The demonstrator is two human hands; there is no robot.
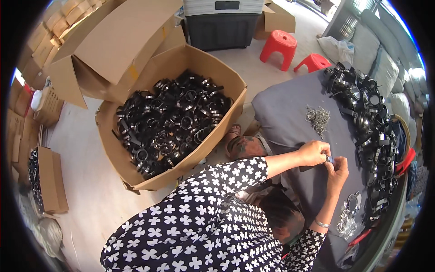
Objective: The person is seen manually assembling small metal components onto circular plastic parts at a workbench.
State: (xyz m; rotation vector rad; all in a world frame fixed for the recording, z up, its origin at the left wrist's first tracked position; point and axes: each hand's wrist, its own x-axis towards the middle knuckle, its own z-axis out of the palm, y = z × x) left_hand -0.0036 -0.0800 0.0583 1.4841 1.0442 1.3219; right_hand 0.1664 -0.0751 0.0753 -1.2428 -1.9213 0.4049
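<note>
Over the grey cloth-covered table, my left hand (pixel 313 153) and my right hand (pixel 336 174) meet, fingers closed and pinching the same small thing. It looks like a watch (pixel 329 159) with a dark band; a bluish bit shows between the fingertips, and a black strap-like end sticks out below my left hand. My fingers hide most of it. Beyond my left hand lies a heap of small silver metal parts (pixel 318 119). Close to my right wrist is another cluster of silver pieces (pixel 348 217), partly on clear plastic. Black watches (pixel 362 120) are piled along the table's right side.
A large open cardboard box (pixel 235 97) full of black watch-like pieces stands on the left. Two red stools (pixel 280 47) and a dark grey bin (pixel 222 31) are at the back. A smaller box (pixel 56 181) stands far left; stuffed sacks (pixel 364 41) line the right.
</note>
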